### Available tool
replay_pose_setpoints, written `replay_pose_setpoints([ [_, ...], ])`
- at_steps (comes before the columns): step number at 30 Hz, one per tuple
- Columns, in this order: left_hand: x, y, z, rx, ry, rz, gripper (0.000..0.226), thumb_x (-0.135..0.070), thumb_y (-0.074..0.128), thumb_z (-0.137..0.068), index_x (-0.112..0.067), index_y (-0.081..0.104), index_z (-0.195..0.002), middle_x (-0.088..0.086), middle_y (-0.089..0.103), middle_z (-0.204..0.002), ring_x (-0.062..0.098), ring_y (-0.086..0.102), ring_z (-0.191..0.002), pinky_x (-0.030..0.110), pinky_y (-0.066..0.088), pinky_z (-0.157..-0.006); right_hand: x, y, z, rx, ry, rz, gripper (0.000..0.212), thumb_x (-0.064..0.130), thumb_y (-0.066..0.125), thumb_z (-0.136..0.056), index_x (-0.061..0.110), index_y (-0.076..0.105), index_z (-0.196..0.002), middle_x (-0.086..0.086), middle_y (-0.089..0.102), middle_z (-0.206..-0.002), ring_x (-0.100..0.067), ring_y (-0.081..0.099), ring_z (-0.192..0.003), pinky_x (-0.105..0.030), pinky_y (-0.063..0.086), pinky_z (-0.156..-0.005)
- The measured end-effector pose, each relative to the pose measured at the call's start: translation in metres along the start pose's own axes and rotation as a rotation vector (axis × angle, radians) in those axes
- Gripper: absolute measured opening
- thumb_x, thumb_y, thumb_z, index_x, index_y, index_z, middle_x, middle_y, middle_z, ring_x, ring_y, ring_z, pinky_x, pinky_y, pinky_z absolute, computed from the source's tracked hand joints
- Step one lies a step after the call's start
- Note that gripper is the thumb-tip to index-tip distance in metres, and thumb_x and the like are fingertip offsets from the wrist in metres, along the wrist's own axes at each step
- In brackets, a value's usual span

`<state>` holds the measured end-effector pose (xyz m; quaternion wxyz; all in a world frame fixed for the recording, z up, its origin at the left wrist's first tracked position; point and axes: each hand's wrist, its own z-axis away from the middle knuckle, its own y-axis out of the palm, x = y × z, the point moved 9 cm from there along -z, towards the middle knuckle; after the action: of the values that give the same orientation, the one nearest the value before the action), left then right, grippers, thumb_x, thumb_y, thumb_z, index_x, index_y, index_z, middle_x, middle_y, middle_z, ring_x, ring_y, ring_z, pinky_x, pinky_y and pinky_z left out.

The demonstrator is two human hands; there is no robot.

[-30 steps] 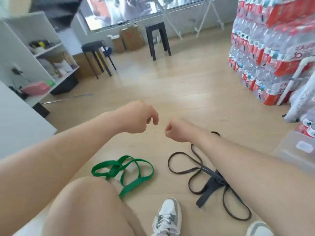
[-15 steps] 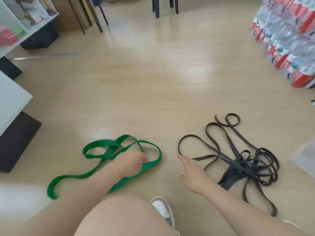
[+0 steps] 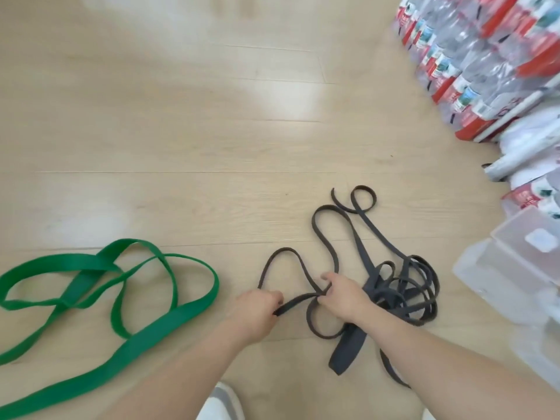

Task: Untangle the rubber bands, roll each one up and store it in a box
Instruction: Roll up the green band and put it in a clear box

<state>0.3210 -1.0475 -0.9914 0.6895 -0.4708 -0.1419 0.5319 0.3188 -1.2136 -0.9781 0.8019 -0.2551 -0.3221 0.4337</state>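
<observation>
The left hand, over the green band half a second ago, is now gripping a strand of the black band. The right hand, open and reaching before, is curling its fingers over the crossing of the nearest loop, seemingly pinching it. The view is tipping down, bringing more of the clear box into sight.

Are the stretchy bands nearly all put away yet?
Not nearly. Done: the green band lies apart from the dark tangle. In hand: the left hand and right hand each grip a dark strand of it. Left: nothing is rolled yet, and no band shows in the clear box.
</observation>
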Motion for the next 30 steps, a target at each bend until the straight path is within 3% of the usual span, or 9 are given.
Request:
replay_pose_setpoints([
  [2,0.005,-0.008,0.009,-0.057,0.015,0.144,0.023,-0.015,0.048,-0.087,-0.02,0.065,-0.102,0.003,0.068,-0.1,0.026,0.061,-0.096,0.032,0.049,-0.077,0.003,0.007,0.003,0.01,-0.039,0.005,0.033,0.023,0.058,-0.093,0.019,0.062,-0.125,-0.002,0.066,-0.116,-0.023,0.06,-0.111,-0.033,0.048,-0.094],
  [6,0.046,-0.046,0.03,-0.378,-0.131,0.511,0.023,-0.007,0.055,-0.086,-0.021,0.072,-0.092,-0.007,0.064,-0.09,0.012,0.058,-0.084,0.028,0.048,-0.079,-0.007,0.007,0.006,0.037,-0.008,-0.05,0.016,0.026,0.062,-0.091,0.017,0.074,-0.096,0.0,0.071,-0.095,-0.02,0.063,-0.094,-0.034,0.052,-0.087],
  [9,0.065,-0.061,0.048,-0.567,-0.208,0.15,0.032,-0.003,0.06,-0.078,-0.023,0.065,-0.103,-0.001,0.052,-0.096,0.022,0.051,-0.091,0.03,0.042,-0.066,-0.001,0.0,0.01,-0.045,-0.021,-0.026,0.012,0.021,0.059,-0.092,0.018,0.071,-0.095,0.0,0.069,-0.094,-0.02,0.063,-0.092,-0.033,0.053,-0.084],
  [13,0.107,-0.029,0.07,-0.309,-0.49,-0.035,0.08,-0.003,0.05,-0.084,-0.034,0.013,-0.147,0.005,0.047,-0.111,0.024,0.047,-0.097,0.034,0.046,-0.076,0.015,0.008,0.016,-0.108,-0.016,-0.015,0.008,0.017,0.059,-0.091,0.02,0.064,-0.097,-0.002,0.064,-0.102,-0.019,0.059,-0.093,-0.033,0.053,-0.084],
  [19,0.11,-0.067,0.084,-0.428,-0.477,0.28,0.035,-0.013,0.057,-0.084,-0.024,0.058,-0.117,-0.002,0.071,-0.099,0.023,0.063,-0.093,0.034,0.053,-0.077,0.082,0.021,0.036,-0.156,-0.203,0.282,0.087,0.02,0.061,-0.083,0.024,0.008,-0.152,-0.005,0.01,-0.156,-0.027,0.01,-0.143,-0.047,0.031,-0.11],
  [23,0.091,-0.129,0.125,-0.596,-0.345,0.682,0.024,-0.016,0.075,-0.077,-0.035,0.066,-0.089,-0.024,0.068,-0.075,-0.007,0.062,-0.077,0.006,0.042,-0.069,0.174,0.032,0.059,0.154,-0.472,-0.239,0.124,0.038,0.083,-0.067,0.043,-0.009,-0.15,0.009,0.004,-0.161,-0.014,0.015,-0.145,-0.04,0.024,-0.116],
  [26,0.091,-0.167,0.163,-0.675,-0.29,0.98,0.026,-0.009,0.079,-0.071,-0.03,0.07,-0.083,-0.017,0.068,-0.066,-0.002,0.061,-0.064,0.009,0.045,-0.061,0.234,0.013,0.086,0.293,-0.605,-0.678,0.106,0.017,0.086,-0.069,0.043,0.02,-0.147,0.027,0.05,-0.127,0.022,0.048,-0.102,-0.008,0.036,-0.095],
  [28,0.095,-0.192,0.191,-0.76,-0.239,1.12,0.021,-0.007,0.081,-0.07,-0.021,0.073,-0.083,-0.007,0.062,-0.062,0.006,0.056,-0.059,0.017,0.046,-0.057,0.263,0.001,0.106,0.317,-0.667,-0.718,0.068,0.016,0.083,-0.074,0.037,0.053,-0.132,0.027,0.062,-0.116,0.019,0.052,-0.106,-0.012,0.04,-0.093],
  [30,0.099,-0.217,0.221,-0.846,-0.203,1.151,0.014,-0.011,0.08,-0.071,-0.015,0.071,-0.08,-0.001,0.052,-0.063,0.007,0.048,-0.058,0.019,0.043,-0.054,0.286,-0.001,0.126,0.342,-0.723,-0.678,0.049,0.024,0.081,-0.078,0.035,0.061,-0.122,0.02,0.065,-0.12,0.008,0.052,-0.117,-0.019,0.04,-0.1],
])
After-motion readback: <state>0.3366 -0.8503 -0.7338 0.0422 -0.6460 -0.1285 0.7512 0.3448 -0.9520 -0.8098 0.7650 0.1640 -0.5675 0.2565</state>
